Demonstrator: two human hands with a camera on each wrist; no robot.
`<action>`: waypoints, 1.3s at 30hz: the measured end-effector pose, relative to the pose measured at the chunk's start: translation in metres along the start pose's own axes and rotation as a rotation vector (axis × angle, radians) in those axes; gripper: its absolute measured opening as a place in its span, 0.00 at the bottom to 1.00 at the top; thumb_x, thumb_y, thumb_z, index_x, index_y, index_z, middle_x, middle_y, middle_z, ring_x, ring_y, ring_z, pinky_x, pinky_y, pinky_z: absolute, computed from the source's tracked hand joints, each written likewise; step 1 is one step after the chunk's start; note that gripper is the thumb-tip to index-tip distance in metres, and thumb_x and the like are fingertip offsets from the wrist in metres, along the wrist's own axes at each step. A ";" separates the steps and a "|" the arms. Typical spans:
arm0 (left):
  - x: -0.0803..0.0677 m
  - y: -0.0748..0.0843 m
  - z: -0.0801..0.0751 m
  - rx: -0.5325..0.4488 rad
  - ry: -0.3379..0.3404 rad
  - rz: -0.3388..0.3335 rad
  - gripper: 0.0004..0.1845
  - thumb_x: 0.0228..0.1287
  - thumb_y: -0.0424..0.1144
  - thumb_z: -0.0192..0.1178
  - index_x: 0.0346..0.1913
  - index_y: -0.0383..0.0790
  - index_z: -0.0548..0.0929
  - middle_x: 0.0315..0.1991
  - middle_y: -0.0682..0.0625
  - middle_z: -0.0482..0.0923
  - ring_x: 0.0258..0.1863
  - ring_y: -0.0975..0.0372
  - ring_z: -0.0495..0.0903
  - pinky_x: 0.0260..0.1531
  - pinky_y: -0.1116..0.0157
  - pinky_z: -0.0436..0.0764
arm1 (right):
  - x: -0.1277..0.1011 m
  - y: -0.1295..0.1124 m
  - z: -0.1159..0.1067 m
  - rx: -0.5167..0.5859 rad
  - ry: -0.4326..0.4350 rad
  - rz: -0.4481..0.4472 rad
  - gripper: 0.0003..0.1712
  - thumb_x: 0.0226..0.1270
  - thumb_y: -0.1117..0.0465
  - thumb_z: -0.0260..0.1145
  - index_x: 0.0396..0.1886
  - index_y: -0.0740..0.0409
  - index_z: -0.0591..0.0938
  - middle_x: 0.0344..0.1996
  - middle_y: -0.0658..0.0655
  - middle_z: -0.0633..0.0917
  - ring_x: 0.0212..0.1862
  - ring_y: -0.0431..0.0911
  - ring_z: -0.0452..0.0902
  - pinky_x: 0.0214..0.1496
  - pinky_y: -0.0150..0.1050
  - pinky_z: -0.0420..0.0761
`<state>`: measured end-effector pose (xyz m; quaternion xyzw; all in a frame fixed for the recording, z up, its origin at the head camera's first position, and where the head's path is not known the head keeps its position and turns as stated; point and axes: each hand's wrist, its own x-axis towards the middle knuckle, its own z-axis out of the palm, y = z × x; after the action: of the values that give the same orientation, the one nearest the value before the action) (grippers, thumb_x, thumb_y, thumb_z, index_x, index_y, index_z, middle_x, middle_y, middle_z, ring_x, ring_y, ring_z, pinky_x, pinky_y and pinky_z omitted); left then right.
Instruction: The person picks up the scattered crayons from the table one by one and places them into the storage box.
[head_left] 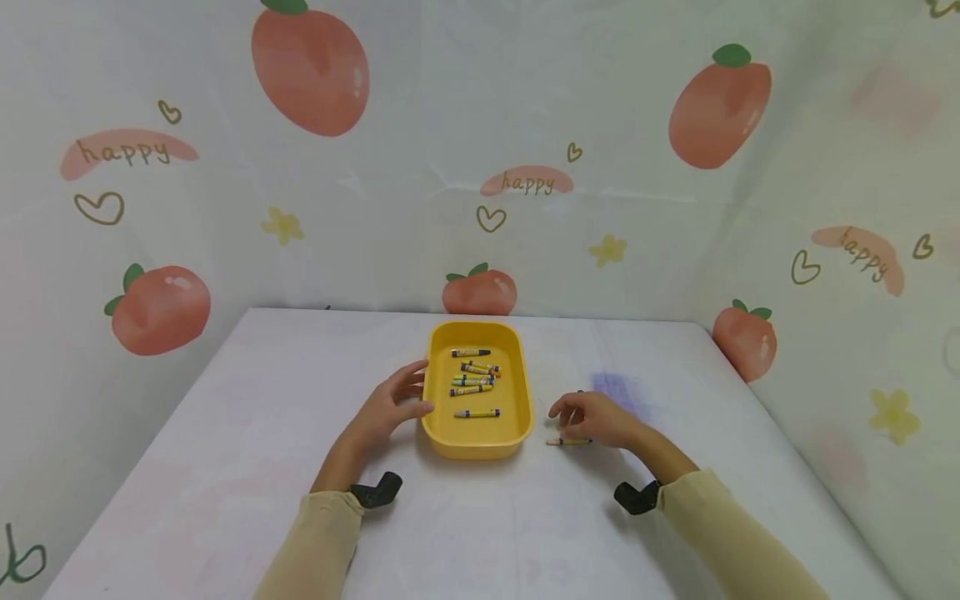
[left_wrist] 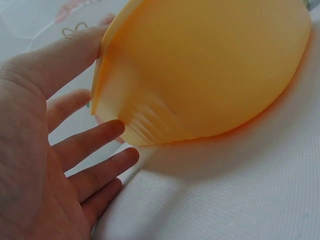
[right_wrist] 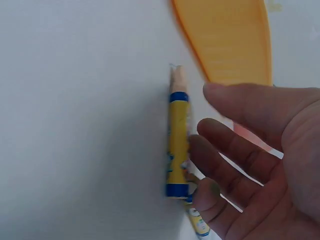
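A yellow tray [head_left: 476, 451] stands on the white-covered table with several crayons [head_left: 471, 390] lying in it. At its left side is my left hand [head_left: 392, 403], thumb at the rim and fingers spread by the outer wall, as the left wrist view shows. My right hand [head_left: 592, 417] hovers right of the tray, fingers loosely bent. Close beside its fingertips lies a peach-tipped crayon [right_wrist: 178, 142] in a yellow wrapper with blue bands. Another crayon [right_wrist: 198, 222] shows partly behind the fingers. Nothing sits between thumb and fingers of the right hand.
A purple smudge [head_left: 618, 393] marks the tablecloth beyond the right hand. Behind the table hangs a pale curtain [head_left: 420, 242] printed with fruit, hearts and flowers. Black wrist mounts [head_left: 377, 490] sit at both sleeve cuffs.
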<state>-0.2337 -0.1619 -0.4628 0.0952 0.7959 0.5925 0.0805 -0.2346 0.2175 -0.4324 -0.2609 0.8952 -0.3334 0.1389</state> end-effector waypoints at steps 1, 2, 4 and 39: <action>0.000 0.000 0.000 -0.002 0.000 0.001 0.39 0.59 0.42 0.68 0.73 0.58 0.63 0.68 0.45 0.67 0.64 0.51 0.69 0.63 0.46 0.67 | -0.001 0.001 0.001 -0.018 0.008 -0.007 0.15 0.56 0.67 0.72 0.45 0.57 0.83 0.32 0.47 0.81 0.34 0.43 0.75 0.34 0.34 0.78; 0.000 0.000 0.000 -0.003 0.000 0.001 0.39 0.60 0.42 0.68 0.73 0.58 0.63 0.68 0.45 0.67 0.64 0.51 0.69 0.63 0.46 0.67 | -0.002 0.002 0.002 -0.033 0.016 -0.015 0.15 0.55 0.68 0.72 0.44 0.57 0.83 0.32 0.47 0.81 0.35 0.43 0.75 0.35 0.34 0.78; -0.001 0.001 0.000 0.000 0.000 0.000 0.39 0.60 0.43 0.67 0.73 0.58 0.63 0.68 0.46 0.67 0.64 0.51 0.69 0.63 0.47 0.67 | -0.004 0.004 0.005 -0.051 0.027 -0.032 0.16 0.53 0.70 0.72 0.43 0.57 0.83 0.32 0.46 0.81 0.35 0.42 0.74 0.37 0.34 0.77; 0.000 0.001 0.000 0.000 0.001 0.001 0.39 0.59 0.43 0.68 0.73 0.58 0.63 0.68 0.47 0.67 0.64 0.52 0.69 0.62 0.47 0.68 | 0.003 -0.011 -0.005 -0.044 0.183 -0.048 0.13 0.62 0.72 0.64 0.46 0.59 0.83 0.36 0.51 0.83 0.39 0.47 0.76 0.38 0.38 0.80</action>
<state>-0.2333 -0.1617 -0.4618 0.0953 0.7960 0.5924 0.0798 -0.2351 0.2112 -0.4220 -0.2536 0.9048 -0.3395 0.0428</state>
